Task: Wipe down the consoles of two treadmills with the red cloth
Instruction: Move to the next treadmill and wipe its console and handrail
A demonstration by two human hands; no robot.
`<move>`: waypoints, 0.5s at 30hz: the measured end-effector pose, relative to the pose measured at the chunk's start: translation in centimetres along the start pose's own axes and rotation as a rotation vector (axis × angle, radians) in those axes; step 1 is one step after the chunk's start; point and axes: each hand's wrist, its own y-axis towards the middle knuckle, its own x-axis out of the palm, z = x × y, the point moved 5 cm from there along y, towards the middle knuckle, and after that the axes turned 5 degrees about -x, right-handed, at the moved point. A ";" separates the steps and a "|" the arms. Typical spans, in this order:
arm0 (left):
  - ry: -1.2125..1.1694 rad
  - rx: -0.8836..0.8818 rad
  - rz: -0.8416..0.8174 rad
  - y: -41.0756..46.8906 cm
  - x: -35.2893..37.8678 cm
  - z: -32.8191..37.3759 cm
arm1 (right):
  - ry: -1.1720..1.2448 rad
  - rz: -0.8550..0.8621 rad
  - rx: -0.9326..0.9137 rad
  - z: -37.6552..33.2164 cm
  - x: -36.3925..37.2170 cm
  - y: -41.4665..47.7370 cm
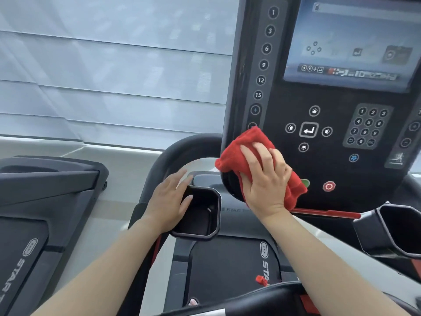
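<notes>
Notably, right hand (266, 176) presses red cloth (237, 153) flat-fingered against green button (305, 183), left hand (168, 197) open on cup holder (218, 201); accidental start seems possible.

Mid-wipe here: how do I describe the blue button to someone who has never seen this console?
Find the tall black console with the screen at its top. Just under the grey number keypad sits a small round button. It alone carries a blue fan mark; its neighbours are white on black, and the octagonal button below is red.
</notes>
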 end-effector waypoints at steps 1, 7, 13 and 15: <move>-0.020 -0.018 -0.004 -0.2 0.2 -0.2 | 0.011 0.012 0.026 -0.1 -0.1 0.7; -0.019 0.051 -0.040 0.2 0.8 0.3 | 0.016 0.043 0.111 -1.0 0.2 1.3; -0.035 0.076 -0.089 0.1 1.1 0.5 | 0.058 0.027 0.084 -0.9 -0.1 2.7; -0.067 0.040 -0.131 0.1 1.4 0.4 | 0.067 0.083 0.140 -0.6 -0.5 4.9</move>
